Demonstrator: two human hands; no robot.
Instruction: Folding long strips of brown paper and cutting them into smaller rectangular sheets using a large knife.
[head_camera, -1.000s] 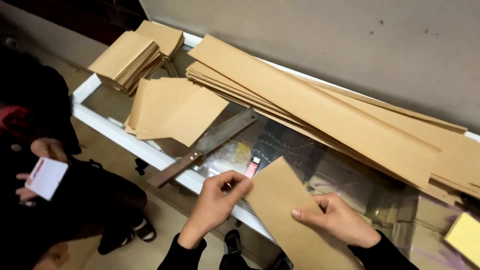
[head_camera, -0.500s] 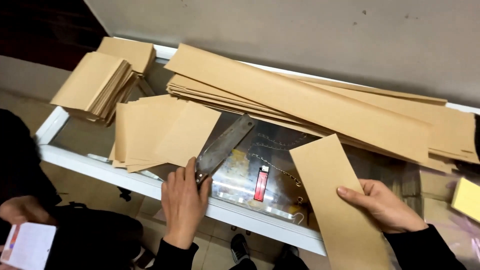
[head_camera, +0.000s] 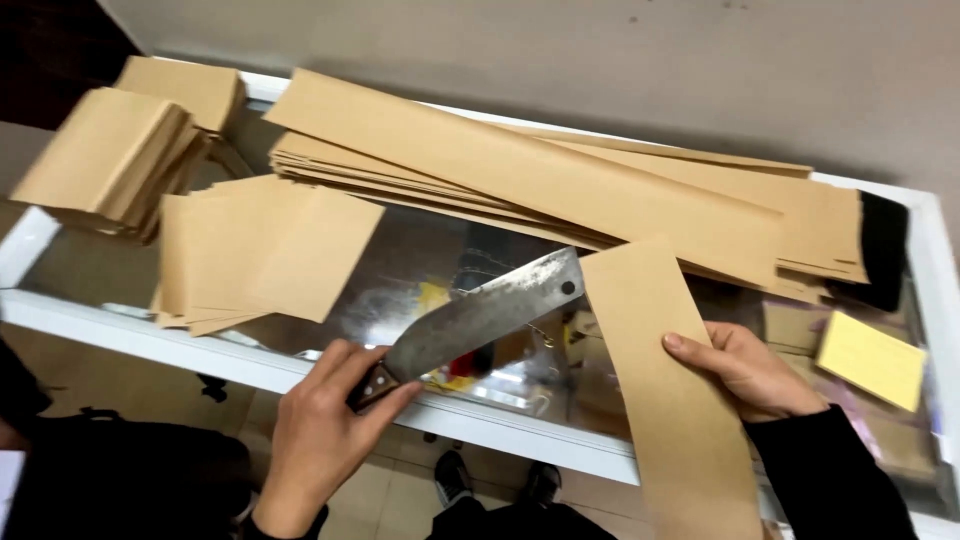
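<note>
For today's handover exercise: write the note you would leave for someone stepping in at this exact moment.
Left hand: closed on the handle of the cleaver, blade raised over the glass table.
Right hand: pressing flat on the long brown strip, which overhangs the table's near edge.
Done: cut sheets stacked at left.
Left: this strip is uncut; long strips are piled behind.

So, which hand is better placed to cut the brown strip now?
The left hand: it grips the cleaver by its handle, blade raised beside the strip. The right hand is pressing that strip flat.
</note>
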